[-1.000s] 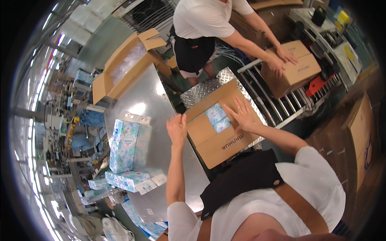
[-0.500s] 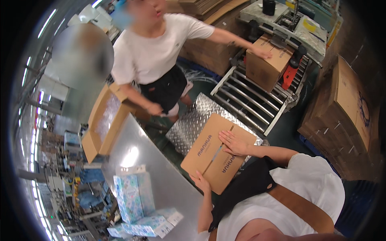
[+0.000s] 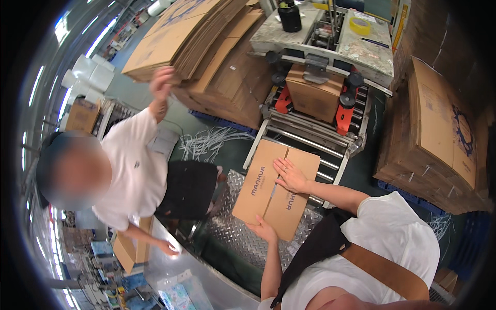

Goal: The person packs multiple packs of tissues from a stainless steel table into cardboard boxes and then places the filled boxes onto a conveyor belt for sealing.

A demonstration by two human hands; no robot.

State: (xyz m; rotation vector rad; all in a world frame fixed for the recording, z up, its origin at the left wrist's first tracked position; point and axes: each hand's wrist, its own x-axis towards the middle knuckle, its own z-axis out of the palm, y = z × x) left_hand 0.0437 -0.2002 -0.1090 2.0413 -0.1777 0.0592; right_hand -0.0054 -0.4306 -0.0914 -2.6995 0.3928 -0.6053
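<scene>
A closed brown cardboard box [image 3: 281, 194] lies in front of me, its far end at the roller conveyor [image 3: 330, 181] and its near part over the diamond-plate metal platform [image 3: 227, 219]. My right hand [image 3: 290, 175] rests flat on its top, fingers stretched across the centre seam. At the near end my left hand [image 3: 263, 230] grips the edge, thumb on top; its other fingers are partly hidden. Beyond it, another closed box [image 3: 316, 95] stands on the rollers between orange side guides at a sealing machine [image 3: 318, 46].
A co-worker in a white shirt [image 3: 132, 160] stands at left, one arm raised. Flat cartons are stacked behind [image 3: 206, 57] and at right [image 3: 429, 134]. A metal table [image 3: 217, 281] with blue-patterned packs [image 3: 183, 297] is at lower left. White straps [image 3: 212, 144] lie on the floor.
My box has shifted away from the table toward the rollers, both hands still on it. The other box has moved farther into the machine. The co-worker let go of it and turned left.
</scene>
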